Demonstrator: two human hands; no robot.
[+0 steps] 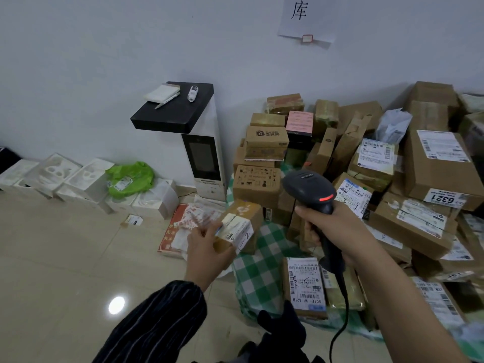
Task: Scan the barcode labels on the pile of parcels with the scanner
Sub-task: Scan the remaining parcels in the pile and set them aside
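Small parcel (pixel 239 224): held clear of the floor just left of the pile of parcels (pixel 432 166), left hand (pixel 207 247) with fingers curled on its near end, right hand (pixel 340 231) clamped round the scanner (pixel 309 188) grip; label (pixel 235 230) is best turned square to the scanner nose, both steadied.

dim, soft light; floor (pixel 65 258) glare; left hand (pixel 207 247) blurred.

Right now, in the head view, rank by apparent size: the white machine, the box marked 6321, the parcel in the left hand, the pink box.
1. white machine
2. box marked 6321
3. parcel held by the left hand
4. pink box
The parcel is nearer the camera, so the last two are unsure.
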